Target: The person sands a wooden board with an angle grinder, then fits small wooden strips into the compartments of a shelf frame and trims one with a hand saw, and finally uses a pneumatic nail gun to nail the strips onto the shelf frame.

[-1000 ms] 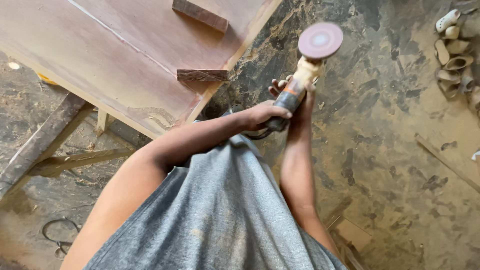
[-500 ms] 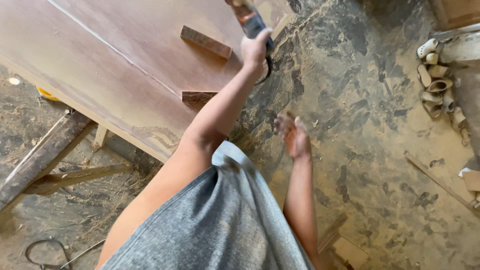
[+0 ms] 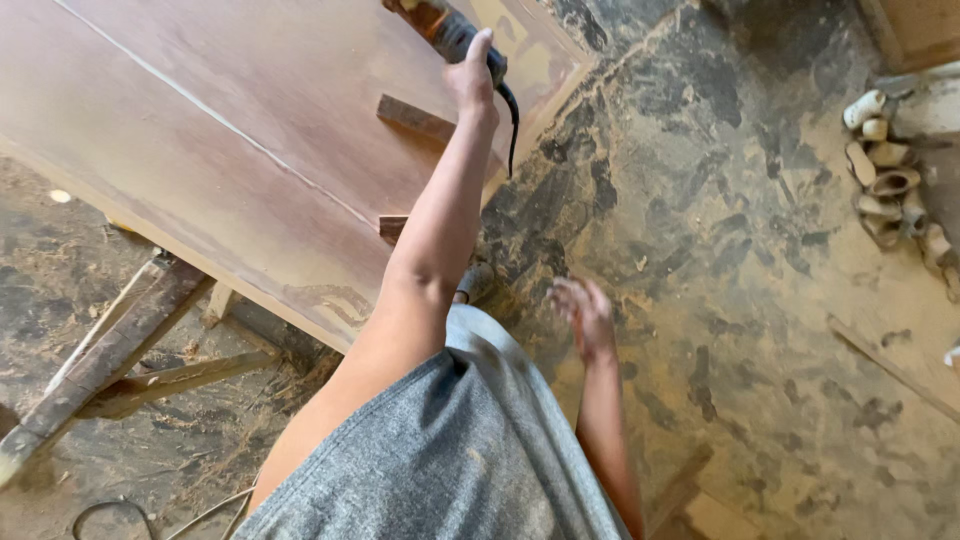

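Note:
My left hand [image 3: 472, 78] is shut on the dark body of a hand-held sander [image 3: 440, 25], held out over the far part of a large reddish-brown wooden panel [image 3: 240, 130]. The sander's disc is cut off by the top edge of the view. Its black cord [image 3: 513, 125] hangs down beside my wrist. My right hand [image 3: 583, 315] hangs free above the dusty floor with fingers apart, holding nothing. Two small wooden blocks [image 3: 415, 118] [image 3: 392, 226] lie on the panel close to my left forearm.
The panel rests on a rough wooden trestle [image 3: 110, 350] at the left. A heap of short pale pipe pieces [image 3: 885, 170] lies at the right edge. Sawdust covers the stained concrete floor [image 3: 740, 280], and a thin cable [image 3: 100, 515] loops at the lower left.
Both hands held the sander over the floor a second ago. My right hand has let go and dropped, while my left has carried the tool up and over the panel.

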The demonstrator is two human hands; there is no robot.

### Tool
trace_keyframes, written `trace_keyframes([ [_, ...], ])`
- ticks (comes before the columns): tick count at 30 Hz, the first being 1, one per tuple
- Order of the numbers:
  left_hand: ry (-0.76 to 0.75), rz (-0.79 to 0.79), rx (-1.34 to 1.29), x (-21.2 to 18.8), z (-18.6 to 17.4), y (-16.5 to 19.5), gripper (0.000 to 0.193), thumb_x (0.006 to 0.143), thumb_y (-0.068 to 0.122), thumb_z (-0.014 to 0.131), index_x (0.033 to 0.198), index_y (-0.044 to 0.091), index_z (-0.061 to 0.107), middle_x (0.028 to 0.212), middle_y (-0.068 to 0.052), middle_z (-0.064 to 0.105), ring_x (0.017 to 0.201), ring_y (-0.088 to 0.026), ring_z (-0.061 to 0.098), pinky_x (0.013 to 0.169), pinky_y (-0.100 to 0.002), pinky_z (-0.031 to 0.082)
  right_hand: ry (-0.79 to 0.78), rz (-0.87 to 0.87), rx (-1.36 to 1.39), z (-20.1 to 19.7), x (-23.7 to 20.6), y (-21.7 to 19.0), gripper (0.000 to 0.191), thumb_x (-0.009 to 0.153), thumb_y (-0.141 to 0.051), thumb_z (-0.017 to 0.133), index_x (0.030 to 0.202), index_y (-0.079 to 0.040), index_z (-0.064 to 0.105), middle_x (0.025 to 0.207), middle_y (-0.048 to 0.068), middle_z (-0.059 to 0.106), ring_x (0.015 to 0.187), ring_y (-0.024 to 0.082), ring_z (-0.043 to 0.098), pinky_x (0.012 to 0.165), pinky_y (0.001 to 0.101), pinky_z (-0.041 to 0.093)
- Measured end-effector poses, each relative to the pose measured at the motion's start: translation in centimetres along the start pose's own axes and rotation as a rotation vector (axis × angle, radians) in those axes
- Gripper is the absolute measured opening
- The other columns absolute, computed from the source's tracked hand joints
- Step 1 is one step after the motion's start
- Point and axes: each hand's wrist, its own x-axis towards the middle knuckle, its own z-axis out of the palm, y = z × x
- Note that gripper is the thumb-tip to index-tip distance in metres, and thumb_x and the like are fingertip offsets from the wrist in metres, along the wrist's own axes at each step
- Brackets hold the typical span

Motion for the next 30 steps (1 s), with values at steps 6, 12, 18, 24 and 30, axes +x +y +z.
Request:
trace_keyframes([
  [6,0.162,-0.023,0.040,-0.1,1.6,0.2,0.037,0.073,0.030,0.085,0.086,-0.002,0.073,0.081,-0.008,0.072,0.068,-0.019,0.069,0.065,-0.038,0.058,-0.167,-0.141,0.102,2.6,1.8,-7.6,0.060,0.100,-0.028,0.062,0.147,0.005,0.044,0.133,0.020,0.064,0.115,0.027,0.068,0.095,0.0381,0.056],
  [12,0.234,0.053,0.248,2.6,0.5,-0.3,0.051,0.068,0.039,0.086,0.097,-0.001,0.073,0.093,-0.011,0.078,0.084,-0.024,0.074,0.079,-0.040,0.057,-0.087,-0.060,0.005,1.6,-0.8,-5.5,0.062,0.098,-0.027,0.062,0.148,0.007,0.045,0.132,0.021,0.065,0.113,0.028,0.069,0.095,0.0395,0.056],
  [18,0.199,-0.013,0.251,3.6,0.9,-0.8,0.056,0.073,0.040,0.086,0.103,-0.004,0.069,0.096,-0.013,0.072,0.084,-0.023,0.068,0.075,-0.040,0.055,0.050,0.036,0.032,-0.4,-2.8,-1.4,0.062,0.098,-0.028,0.061,0.146,0.008,0.045,0.126,0.022,0.067,0.108,0.028,0.071,0.089,0.0379,0.059],
  [24,-0.242,-0.192,0.234,-6.8,-3.5,-2.1,0.035,0.077,0.023,0.073,0.100,0.000,0.061,0.077,-0.006,0.064,0.060,-0.017,0.063,0.054,-0.036,0.055,0.033,-0.067,0.070,0.4,0.1,-3.6,0.062,0.102,-0.041,0.061,0.139,0.008,0.051,0.117,0.021,0.070,0.100,0.026,0.071,0.083,0.0376,0.062],
  [30,-0.593,-0.504,0.759,-20.6,-9.7,-4.1,0.055,0.065,0.027,0.084,0.105,-0.002,0.059,0.084,-0.011,0.074,0.066,-0.017,0.074,0.060,-0.037,0.064,0.015,0.058,0.153,0.7,6.1,-4.5,0.060,0.096,-0.050,0.065,0.129,-0.001,0.057,0.101,0.009,0.074,0.088,0.020,0.071,0.070,0.0329,0.057],
])
